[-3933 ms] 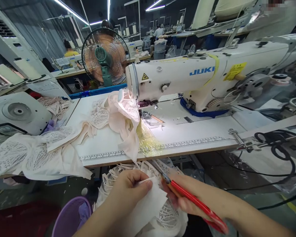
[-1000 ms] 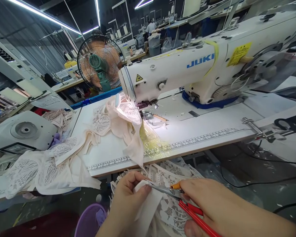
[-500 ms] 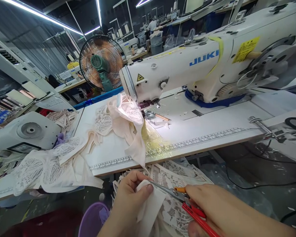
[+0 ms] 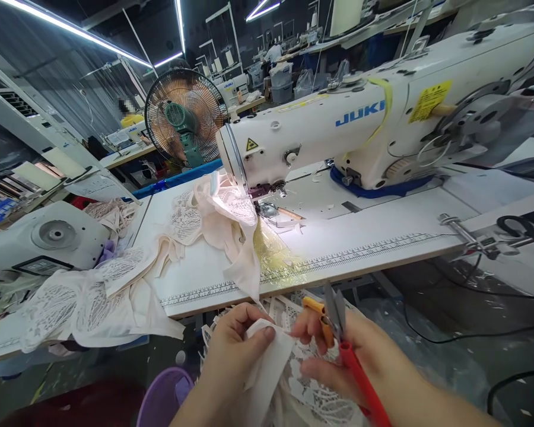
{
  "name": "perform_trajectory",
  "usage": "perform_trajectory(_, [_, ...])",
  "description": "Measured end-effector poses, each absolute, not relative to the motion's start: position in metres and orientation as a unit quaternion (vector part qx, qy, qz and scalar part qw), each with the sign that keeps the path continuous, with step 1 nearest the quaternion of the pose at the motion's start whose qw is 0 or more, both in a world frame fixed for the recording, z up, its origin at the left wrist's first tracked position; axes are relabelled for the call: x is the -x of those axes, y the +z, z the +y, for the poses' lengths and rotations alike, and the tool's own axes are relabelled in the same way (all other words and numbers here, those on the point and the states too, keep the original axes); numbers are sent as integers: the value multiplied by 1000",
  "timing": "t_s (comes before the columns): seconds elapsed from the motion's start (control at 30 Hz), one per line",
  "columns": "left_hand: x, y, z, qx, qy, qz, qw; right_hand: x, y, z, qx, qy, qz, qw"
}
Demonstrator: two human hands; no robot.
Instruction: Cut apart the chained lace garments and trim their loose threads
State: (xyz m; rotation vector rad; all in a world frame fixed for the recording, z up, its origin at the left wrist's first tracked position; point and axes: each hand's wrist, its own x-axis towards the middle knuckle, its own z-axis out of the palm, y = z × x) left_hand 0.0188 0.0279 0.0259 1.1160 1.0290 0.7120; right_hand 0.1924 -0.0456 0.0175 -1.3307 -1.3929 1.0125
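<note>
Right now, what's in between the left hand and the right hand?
The head view shows white cloth, pinched in the left hand, and lacy fabric beside it.

Red scissors handle (image 4: 364,384), cream floral lace (image 4: 314,396), white sewing machine (image 4: 311,133), purple bin (image 4: 159,400)

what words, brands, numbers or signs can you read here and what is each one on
"JUKI": in blue on the near sewing machine.
"JUKI": small, on the machine left of the fan and the one right of it.
Yellow triangle sign: on the near sewing machine, no words readable.
Too small or blurred to read: the yellow label on that machine, the table's ruler strip, the paper at left.
</note>
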Motion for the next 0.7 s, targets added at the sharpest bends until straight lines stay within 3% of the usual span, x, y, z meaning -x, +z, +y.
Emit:
perform_trajectory(0.4, [-12, 28, 32, -635, 247, 450, 578, -165, 13, -39, 565, 402, -580, 427])
perform_trajectory(0.47, [-8, 28, 33, -697, 256, 449, 497, -167, 11, -39, 573, 386, -586, 423])
perform_trajectory(0.6, [13, 23, 18, -807, 361, 414, 216, -177, 17, -33, 586, 376, -578, 426])
perform_trajectory(0.7, [32, 2, -8, -865, 315, 369, 128, -184, 30, -26, 580, 374, -574, 440])
